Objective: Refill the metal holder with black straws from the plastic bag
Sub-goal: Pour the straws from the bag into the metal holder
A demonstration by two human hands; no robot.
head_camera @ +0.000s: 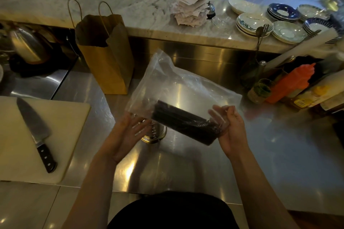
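Right hand [232, 132] grips the black straws [182, 119] through the plastic bag [176, 83] at four o'clock; left hand [128, 132] lies flat at eight. Slippery film, I judge: squeeze the stiff, light bundle.

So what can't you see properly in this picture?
All in the head view:
- metal holder: mostly hidden by the plastic bag and the left hand; what is inside does not show.
- black straws: blurred through the plastic, cannot be counted.
- paper bag: its inside is too dark.
- paper slips: writing too small to read.
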